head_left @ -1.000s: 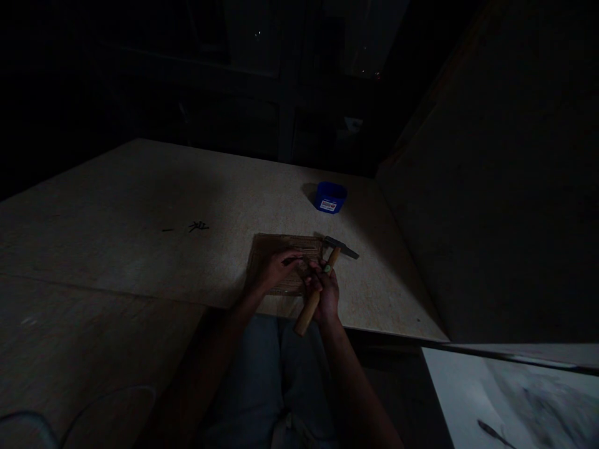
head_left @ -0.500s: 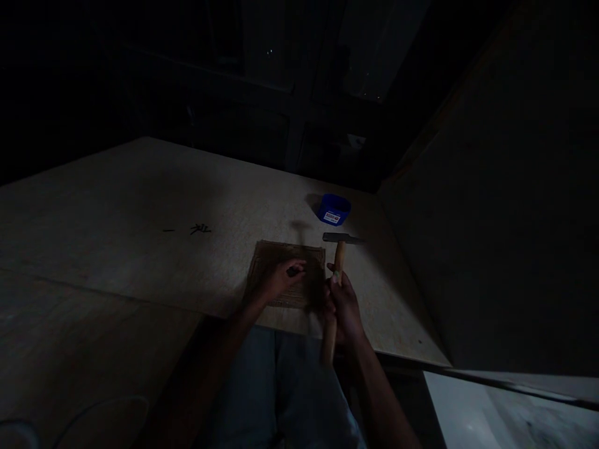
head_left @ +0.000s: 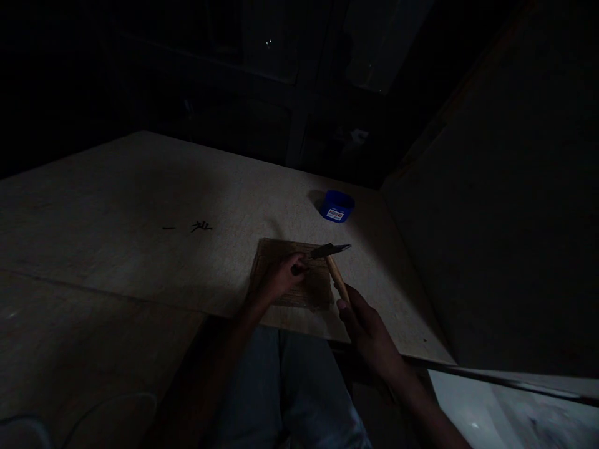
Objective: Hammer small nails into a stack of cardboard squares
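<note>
Two hands work close together over a dim desk. From the middle of the ribbed brown cardboard, which lies flat near the desk's 6 o'clock edge, the right hand sits at about 4 o'clock. Its fingers are wrapped around the wooden handle of a hammer. That handle slants from the hand toward 11 o'clock, and the dark metal head shows over the cardboard's 1 o'clock corner, one end just beside the left fingertips; whether they touch, I cannot tell. The left hand is over the cardboard, wrist toward 7 o'clock, fingers curled with the tips drawn together. It is too dark to tell whether they pinch anything.

A blue container with a pale label stands at 1 o'clock from the cardboard. Toward 10 o'clock lies a small heap of thin dark pieces, with a single dark piece beyond it. Blue-grey trousers show at 6 o'clock, and a white surface at 4 o'clock.
</note>
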Demonstrator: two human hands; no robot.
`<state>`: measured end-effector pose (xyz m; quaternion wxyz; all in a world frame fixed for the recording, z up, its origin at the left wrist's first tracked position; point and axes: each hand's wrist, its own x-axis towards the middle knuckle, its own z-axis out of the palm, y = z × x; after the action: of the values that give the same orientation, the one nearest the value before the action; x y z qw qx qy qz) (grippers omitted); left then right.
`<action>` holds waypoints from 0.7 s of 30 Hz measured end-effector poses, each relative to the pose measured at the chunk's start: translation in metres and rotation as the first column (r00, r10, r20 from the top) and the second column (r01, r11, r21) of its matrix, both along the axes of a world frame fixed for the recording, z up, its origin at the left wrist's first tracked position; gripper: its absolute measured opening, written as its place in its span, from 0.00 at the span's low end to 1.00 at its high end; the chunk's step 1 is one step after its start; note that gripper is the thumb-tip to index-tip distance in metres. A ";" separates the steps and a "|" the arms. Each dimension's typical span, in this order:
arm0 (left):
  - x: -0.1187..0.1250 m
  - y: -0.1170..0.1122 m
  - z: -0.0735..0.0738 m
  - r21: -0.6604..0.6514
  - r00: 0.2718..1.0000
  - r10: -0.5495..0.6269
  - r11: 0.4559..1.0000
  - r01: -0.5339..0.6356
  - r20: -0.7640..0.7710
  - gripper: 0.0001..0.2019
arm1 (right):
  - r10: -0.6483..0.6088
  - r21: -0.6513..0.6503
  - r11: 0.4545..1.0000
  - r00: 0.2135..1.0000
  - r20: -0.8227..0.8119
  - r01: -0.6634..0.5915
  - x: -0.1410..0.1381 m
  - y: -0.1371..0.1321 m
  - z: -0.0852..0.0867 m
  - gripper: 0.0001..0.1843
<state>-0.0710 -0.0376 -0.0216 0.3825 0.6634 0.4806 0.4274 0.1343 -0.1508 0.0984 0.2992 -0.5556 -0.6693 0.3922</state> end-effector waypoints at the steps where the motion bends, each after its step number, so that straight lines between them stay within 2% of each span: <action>1: 0.000 0.000 0.000 0.004 1.000 0.006 1.000 -0.006 -0.001 0.21 | 0.012 -0.032 0.999 1.000 0.007 -0.012 -0.002 0.001 -0.005 0.29; 4: 0.000 -0.001 0.002 -0.005 1.000 0.011 1.000 -0.011 0.005 0.22 | 0.032 -0.116 0.993 0.999 0.017 -0.030 -0.003 0.002 -0.016 0.30; 6: 0.000 -0.003 0.005 -0.019 1.000 0.006 1.000 -0.005 0.018 0.22 | 0.007 -0.110 0.994 1.000 0.008 -0.006 -0.003 0.001 -0.020 0.30; 10: 0.000 -0.003 0.010 -0.016 1.000 0.012 1.000 -0.011 0.015 0.21 | -0.023 -0.054 0.998 1.000 -0.009 0.023 -0.004 -0.001 -0.017 0.29; 15: 0.000 -0.001 0.008 -0.024 1.000 -0.010 1.000 0.010 0.005 0.19 | 0.027 -0.140 0.990 0.998 0.054 -0.019 -0.006 0.003 -0.017 0.28; 19: 0.000 0.000 0.005 -0.024 1.000 -0.009 1.000 0.009 0.017 0.16 | -0.037 -0.054 0.998 0.999 0.030 0.038 -0.005 0.002 -0.018 0.28; 21: 0.000 0.000 0.005 -0.029 1.000 -0.011 1.000 0.011 0.000 0.16 | -0.027 -0.066 0.997 0.999 0.046 0.030 -0.005 0.003 -0.017 0.27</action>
<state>-0.0709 -0.0375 -0.0169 0.3944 0.6605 0.4831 0.4180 0.1295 -0.1480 0.0815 0.2709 -0.5835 -0.6545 0.3972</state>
